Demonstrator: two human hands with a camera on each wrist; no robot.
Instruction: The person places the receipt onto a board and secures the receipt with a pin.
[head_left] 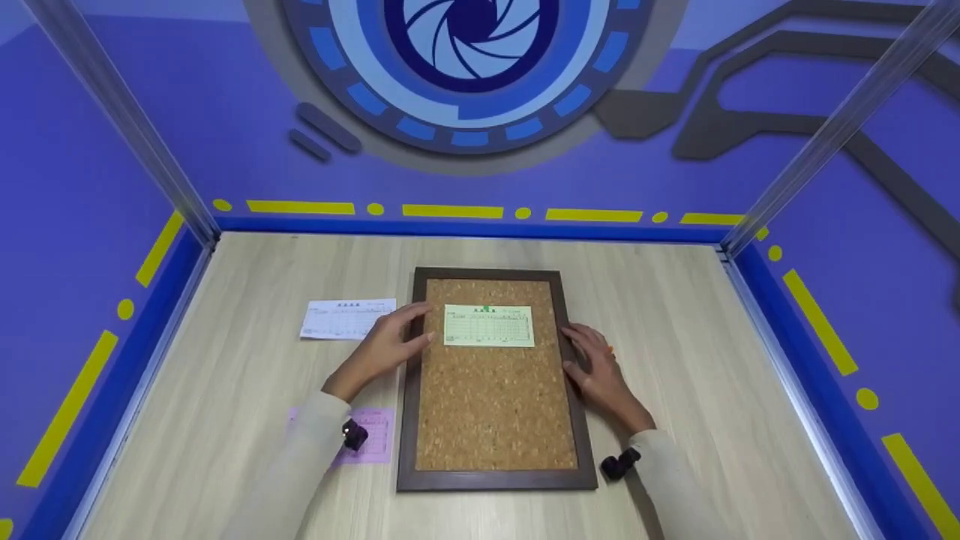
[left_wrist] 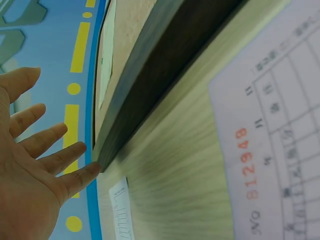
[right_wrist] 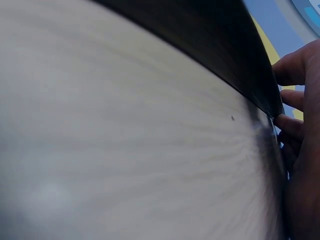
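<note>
A corkboard [head_left: 495,409] with a dark brown frame lies lengthwise on the table. On its upper part is a pale green printed slip [head_left: 489,334], with a small green pin [head_left: 486,308] at its top edge. My left hand [head_left: 384,341] is over the board's left frame edge, fingers spread and nothing held. In the left wrist view, the spread fingers [left_wrist: 47,140] show beside the dark frame [left_wrist: 135,75]. My right hand [head_left: 600,375] touches the right frame edge with its fingertips. The right wrist view shows those fingers [right_wrist: 292,127] against the frame's side [right_wrist: 215,45].
Left of the board lies a white printed slip [head_left: 334,321], partly behind my left hand. Nearer me is a pink slip [head_left: 379,442], partly covered by my left sleeve [head_left: 296,457]. Blue-purple panels [head_left: 225,120] enclose the wooden table [head_left: 247,375] at the back and sides.
</note>
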